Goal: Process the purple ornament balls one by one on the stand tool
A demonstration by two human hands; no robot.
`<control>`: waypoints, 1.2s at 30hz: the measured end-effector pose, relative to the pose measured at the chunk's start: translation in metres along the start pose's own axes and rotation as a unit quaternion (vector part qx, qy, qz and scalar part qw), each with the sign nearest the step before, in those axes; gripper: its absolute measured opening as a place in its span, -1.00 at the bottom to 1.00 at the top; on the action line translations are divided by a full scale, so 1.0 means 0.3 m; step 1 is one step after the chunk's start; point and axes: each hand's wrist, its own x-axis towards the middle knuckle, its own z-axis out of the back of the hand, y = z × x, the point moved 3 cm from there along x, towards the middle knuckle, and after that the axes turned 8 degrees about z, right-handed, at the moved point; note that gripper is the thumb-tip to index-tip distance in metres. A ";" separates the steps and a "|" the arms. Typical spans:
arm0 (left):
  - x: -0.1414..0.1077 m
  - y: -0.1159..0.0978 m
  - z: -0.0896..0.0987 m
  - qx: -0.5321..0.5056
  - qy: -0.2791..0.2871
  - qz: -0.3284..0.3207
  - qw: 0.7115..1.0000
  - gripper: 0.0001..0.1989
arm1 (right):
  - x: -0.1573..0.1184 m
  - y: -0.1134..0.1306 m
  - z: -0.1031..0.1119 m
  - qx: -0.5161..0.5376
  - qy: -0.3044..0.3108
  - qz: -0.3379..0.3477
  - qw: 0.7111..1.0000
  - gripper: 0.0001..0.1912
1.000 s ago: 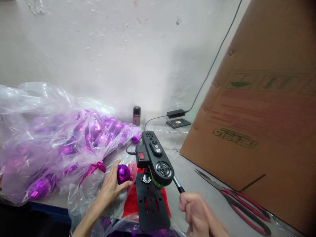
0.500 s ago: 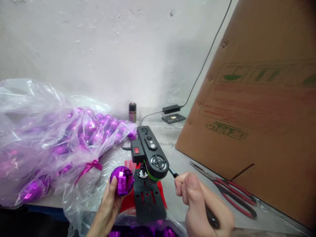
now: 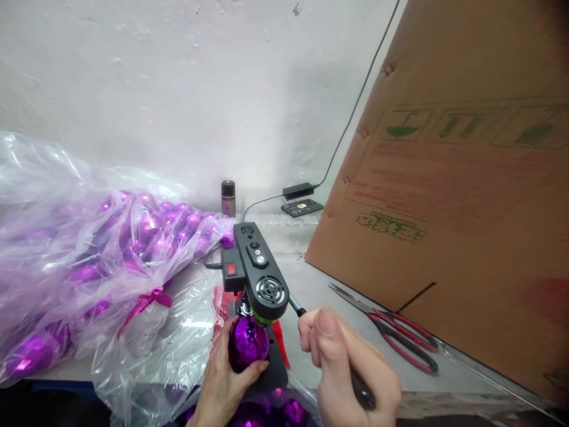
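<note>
Between the fingers and thumb of my left hand (image 3: pixel 224 367) is a shiny purple mirrored ball (image 3: pixel 249 341). The ball sits over the black base plate (image 3: pixel 276 370), just under the green-edged front end of a small black machine (image 3: pixel 262 270) with a red switch. Whether the ball touches the machine, I cannot tell. My right hand (image 3: pixel 353 367) is wrapped round the black grip of a lever handle (image 3: pixel 362 391), whose metal rod (image 3: pixel 294 302) runs to the machine's right side. Part of a red sheet (image 3: pixel 280 344) shows beneath the plate.
A clear plastic bag (image 3: pixel 133 255) of purple balls fills the left. More purple balls (image 3: pixel 267 412) lie at the front edge. Red-handled scissors (image 3: pixel 404 335) rest before a large cardboard box (image 3: pixel 444 196). A small bottle (image 3: pixel 228 198), power adapter (image 3: pixel 299 190) and phone (image 3: pixel 302 207) stand by the wall.
My left hand has brought the purple ball rightward and down, from beside the machine to below its front end. My right hand keeps its hold on the lever. The view has shifted slightly.
</note>
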 end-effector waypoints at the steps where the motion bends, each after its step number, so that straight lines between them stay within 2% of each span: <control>1: 0.004 -0.003 -0.005 0.002 0.002 -0.009 1.000 -0.14 | -0.002 0.004 -0.003 -0.002 0.002 -0.002 1.000 -0.41; 5: 0.007 0.002 -0.027 0.019 -0.008 -0.035 0.999 -0.18 | 0.007 -0.001 0.007 -0.010 0.018 0.008 1.000 -0.43; 8: 0.002 0.019 -0.033 0.028 -0.017 -0.049 0.998 -0.19 | 0.023 -0.016 0.026 -0.001 0.053 0.057 0.997 -0.50; 11: 0.001 0.027 -0.026 0.035 0.001 -0.059 0.998 -0.19 | 0.028 -0.024 0.032 0.006 0.076 0.084 0.993 -0.54; 16: 0.007 -0.011 -0.003 0.044 0.046 -0.088 0.994 -0.18 | 0.002 -0.003 0.005 0.001 0.013 0.003 1.000 -0.43; 19: 0.013 -0.022 -0.009 0.050 0.073 -0.094 0.992 -0.20 | -0.012 0.013 -0.009 0.001 -0.007 -0.017 1.000 -0.43; 22: 0.020 0.014 -0.015 0.038 0.039 -0.075 0.996 -0.17 | -0.007 0.004 0.002 0.002 0.003 -0.003 1.000 -0.46; 24: 0.022 0.047 -0.009 0.025 0.015 -0.059 0.998 -0.16 | 0.003 -0.010 0.017 0.009 0.034 0.034 0.999 -0.49; 26: 0.021 0.067 0.005 0.011 0.014 -0.039 0.999 -0.14 | 0.014 -0.024 0.030 0.014 0.066 0.073 0.995 -0.53; 29: 0.015 0.055 0.043 -0.021 0.025 0.002 0.999 -0.12 | 0.022 -0.032 0.033 0.014 0.084 0.093 0.992 -0.56; 32: 0.010 0.025 0.076 -0.082 0.022 0.057 0.995 -0.11 | 0.016 -0.017 0.016 0.009 0.051 0.062 0.997 -0.54; 36: 0.012 0.015 0.084 -0.159 0.013 0.102 0.982 -0.09 | 0.001 0.015 -0.010 -0.002 -0.004 -0.009 1.000 -0.46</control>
